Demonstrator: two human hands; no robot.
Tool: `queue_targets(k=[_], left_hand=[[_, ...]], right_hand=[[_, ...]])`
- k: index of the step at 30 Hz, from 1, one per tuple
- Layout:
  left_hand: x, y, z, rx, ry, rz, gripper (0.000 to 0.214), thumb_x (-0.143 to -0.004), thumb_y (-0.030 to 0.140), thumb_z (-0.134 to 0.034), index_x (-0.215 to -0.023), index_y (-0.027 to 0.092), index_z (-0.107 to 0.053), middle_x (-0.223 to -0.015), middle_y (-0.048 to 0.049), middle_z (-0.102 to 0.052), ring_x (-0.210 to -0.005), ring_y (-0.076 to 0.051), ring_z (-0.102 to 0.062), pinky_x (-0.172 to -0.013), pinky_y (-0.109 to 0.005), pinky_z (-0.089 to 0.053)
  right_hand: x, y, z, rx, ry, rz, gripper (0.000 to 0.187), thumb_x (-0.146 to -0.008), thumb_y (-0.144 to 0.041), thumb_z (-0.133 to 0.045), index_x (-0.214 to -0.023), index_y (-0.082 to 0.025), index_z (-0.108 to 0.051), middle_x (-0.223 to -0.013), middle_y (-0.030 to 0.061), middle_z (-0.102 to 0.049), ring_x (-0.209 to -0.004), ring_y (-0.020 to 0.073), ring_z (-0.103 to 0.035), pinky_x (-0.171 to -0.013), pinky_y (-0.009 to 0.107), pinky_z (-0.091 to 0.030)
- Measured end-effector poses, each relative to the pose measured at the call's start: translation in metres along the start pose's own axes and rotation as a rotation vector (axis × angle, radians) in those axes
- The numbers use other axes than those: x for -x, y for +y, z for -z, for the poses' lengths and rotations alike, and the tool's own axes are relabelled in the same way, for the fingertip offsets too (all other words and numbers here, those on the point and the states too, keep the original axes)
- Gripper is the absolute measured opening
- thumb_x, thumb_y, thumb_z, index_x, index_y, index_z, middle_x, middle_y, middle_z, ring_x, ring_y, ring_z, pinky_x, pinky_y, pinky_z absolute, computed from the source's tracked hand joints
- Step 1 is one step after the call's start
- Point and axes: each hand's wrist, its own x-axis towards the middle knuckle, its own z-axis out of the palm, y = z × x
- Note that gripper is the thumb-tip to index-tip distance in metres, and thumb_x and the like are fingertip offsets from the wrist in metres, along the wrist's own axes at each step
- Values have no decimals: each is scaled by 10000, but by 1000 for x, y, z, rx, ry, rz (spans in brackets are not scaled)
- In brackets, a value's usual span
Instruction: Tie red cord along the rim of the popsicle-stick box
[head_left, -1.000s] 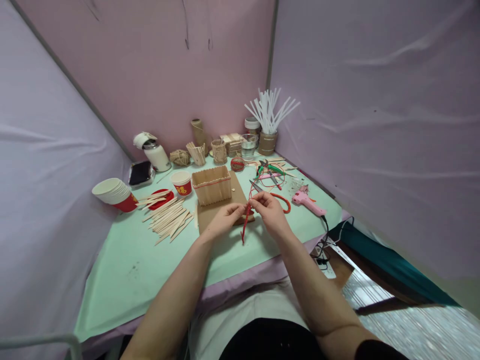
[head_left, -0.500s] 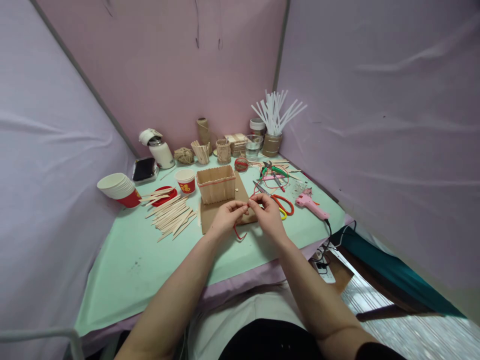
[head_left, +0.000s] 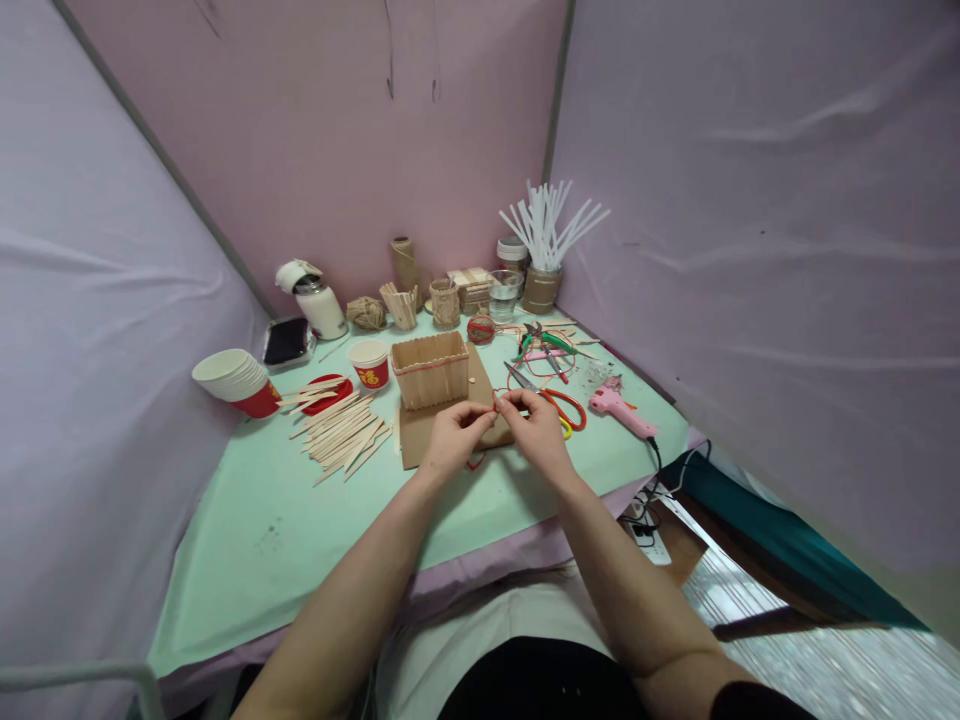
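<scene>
Two hands on one red cord: left hand and right hand meet fingertip to fingertip, each grip pinched shut on the cord between thumb and forefinger, other fingers curled in. Cord sits just above the near edge of a brown cardboard sheet, centre of the tabletop; a short red loop shows below the left hand, the rest is hidden by the fingers. Cannot tell if the cord touches the cardboard. On the far part of the sheet stands an open box made of wooden sticks, upright, just beyond the hands. Left of the sheet: loose pile of wooden sticks, a red dish with a few more sticks lying across it, a small red paper cup, and a stack of paper cups lying on its side near the left edge. Right of the hands: red-handled scissors just beside the right hand, pink glue gun further right with its cable running off the edge. Behind those: green-handled pliers among red wire. Back row along the wall: white bottle, twine ball, glass of water, jar of white straws. Black phone lies flat next to the bottle.
</scene>
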Motion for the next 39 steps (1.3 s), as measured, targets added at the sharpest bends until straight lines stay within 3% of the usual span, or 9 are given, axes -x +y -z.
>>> queue_targets(k=[5, 9, 12, 17, 27, 33, 36, 39], left_hand=[[1, 0, 0, -18, 26, -22, 210, -688, 342, -618, -725, 141, -663, -686, -28, -644, -689, -146, -557, -633, -235, -430], [0, -3, 1, -11, 27, -44, 210, -692, 343, -613, -732, 145, -667, -699, -25, -647, -695, -144, -561, -643, -232, -424], [-1, -5, 2, -12, 40, -53, 198, -695, 331, -609, -727, 144, -666, -706, -27, -647, -699, -142, -563, -664, -235, -424], [-2, -7, 4, -2, 102, -77, 187, -717, 321, -595, -742, 146, -658, -745, -33, -653, -729, -144, -565, -697, -244, -425], [2, -7, 2, -153, 121, -251, 183, -764, 320, -569, -742, 169, -670, -744, -35, -632, -715, -144, -544, -680, -240, -405], [6, -2, 3, -230, 102, -329, 183, -801, 294, -529, -763, 174, -661, -730, -29, -603, -691, -132, -522, -656, -233, -387], [5, -2, 2, -211, 99, -302, 169, -783, 296, -549, -740, 175, -659, -722, -25, -600, -694, -132, -518, -657, -233, -384], [1, -6, 2, -55, 79, -152, 148, -725, 305, -609, -714, 163, -650, -706, -17, -605, -666, -124, -514, -633, -230, -392]], right_hand=[[1, -1, 1, 20, -17, 6, 143, -749, -328, -577, -708, -199, -621, -734, 21, -637, -695, 157, -550, -679, 287, -426], [3, 1, 0, -9, 45, 20, 168, -748, -328, -584, -862, -205, -592, -798, 25, -616, -714, 156, -544, -644, 278, -432], [7, -1, 0, 57, 100, 107, 134, -767, -311, -575, -858, -212, -573, -847, 32, -576, -742, 152, -524, -630, 270, -424], [10, -4, -2, 183, 45, 234, 108, -799, -289, -548, -789, -221, -631, -872, 49, -538, -780, 164, -511, -647, 292, -422], [10, -1, -3, 174, 106, 183, 140, -779, -336, -578, -754, -222, -655, -834, 42, -556, -710, 151, -512, -622, 286, -428], [9, -2, -4, 128, 79, 137, 99, -756, -295, -587, -741, -220, -650, -827, 37, -576, -710, 149, -524, -629, 283, -433], [8, -1, -4, 74, 54, 98, 85, -746, -267, -580, -709, -213, -635, -787, 30, -584, -713, 152, -533, -633, 281, -435], [8, -1, -5, 57, 40, 94, 90, -754, -248, -562, -687, -207, -606, -763, 25, -572, -715, 151, -534, -624, 277, -433]])
